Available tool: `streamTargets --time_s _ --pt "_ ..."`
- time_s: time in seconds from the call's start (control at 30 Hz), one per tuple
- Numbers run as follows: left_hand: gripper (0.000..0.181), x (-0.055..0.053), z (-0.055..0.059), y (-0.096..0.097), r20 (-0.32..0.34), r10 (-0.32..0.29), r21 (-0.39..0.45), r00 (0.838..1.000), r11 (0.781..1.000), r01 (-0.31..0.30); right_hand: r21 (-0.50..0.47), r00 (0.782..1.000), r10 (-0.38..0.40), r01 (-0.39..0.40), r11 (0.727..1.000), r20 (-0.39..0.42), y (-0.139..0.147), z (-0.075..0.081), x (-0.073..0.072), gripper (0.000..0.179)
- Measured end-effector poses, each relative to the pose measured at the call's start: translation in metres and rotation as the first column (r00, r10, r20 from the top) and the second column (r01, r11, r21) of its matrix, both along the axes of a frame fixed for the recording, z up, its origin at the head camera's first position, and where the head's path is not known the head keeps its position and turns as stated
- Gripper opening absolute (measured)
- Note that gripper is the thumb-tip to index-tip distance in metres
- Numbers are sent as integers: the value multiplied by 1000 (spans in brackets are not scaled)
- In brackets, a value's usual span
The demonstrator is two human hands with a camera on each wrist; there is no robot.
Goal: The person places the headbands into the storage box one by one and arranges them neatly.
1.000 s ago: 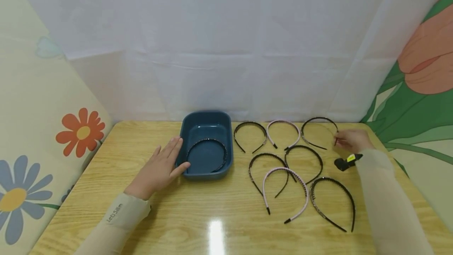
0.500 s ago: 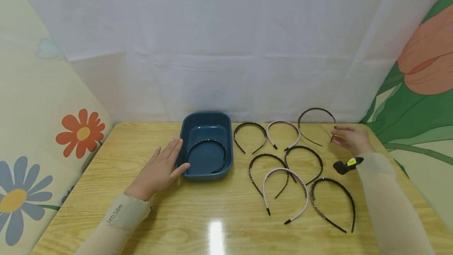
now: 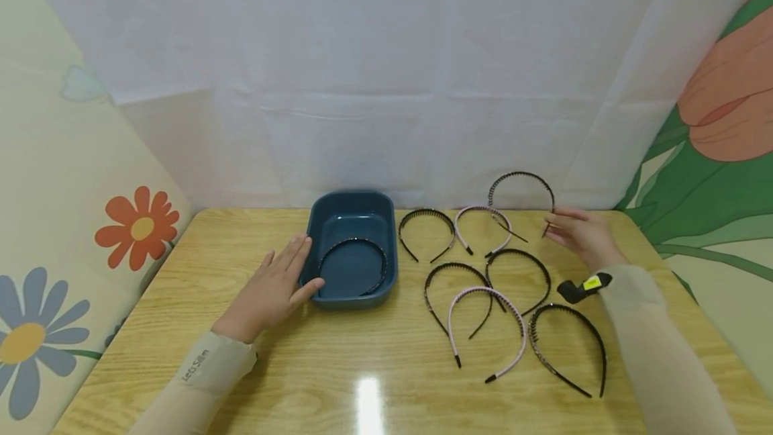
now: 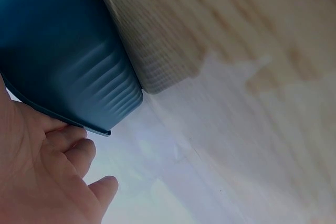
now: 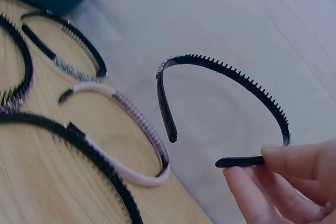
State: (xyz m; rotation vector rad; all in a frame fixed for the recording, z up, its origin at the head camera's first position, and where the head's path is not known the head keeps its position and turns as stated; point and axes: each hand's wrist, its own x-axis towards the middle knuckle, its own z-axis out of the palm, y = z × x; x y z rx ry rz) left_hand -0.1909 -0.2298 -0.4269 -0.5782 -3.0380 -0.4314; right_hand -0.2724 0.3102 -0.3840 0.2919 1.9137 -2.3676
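Note:
My right hand pinches one end of a black toothed headband between thumb and fingers, holding it raised over the back right of the table. Part of its arc overlaps a pink headband as seen from the head; the right wrist view shows the two apart. With fingers extended, my left hand rests against the left side of a dark blue rectangular basin, touching its rim. One black headband lies inside the basin.
Several headbands lie on the wooden table right of the basin, including a black one at the back, another pink one and a black one nearer the front. Behind the table hangs a white cloth.
My right hand has lifted the black headband off the table and carried it up and to the left. My left hand and the basin have stayed in place.

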Motion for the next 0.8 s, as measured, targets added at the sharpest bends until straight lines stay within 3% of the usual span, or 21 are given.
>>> streamTargets --time_s 0.27,0.47,0.8 --pt "85 2 2 1 4 -2 6 1000 1000 2 -116 999 33 -32 993 10 -18 5 2 27" --pt "85 1 2 1 5 -4 12 1000 1000 3 -172 995 94 -99 980 -35 -31 5 3 29" --pt "85 2 5 3 9 -3 8 1000 1000 3 -147 980 167 -181 972 -105 -58 2 10 21"
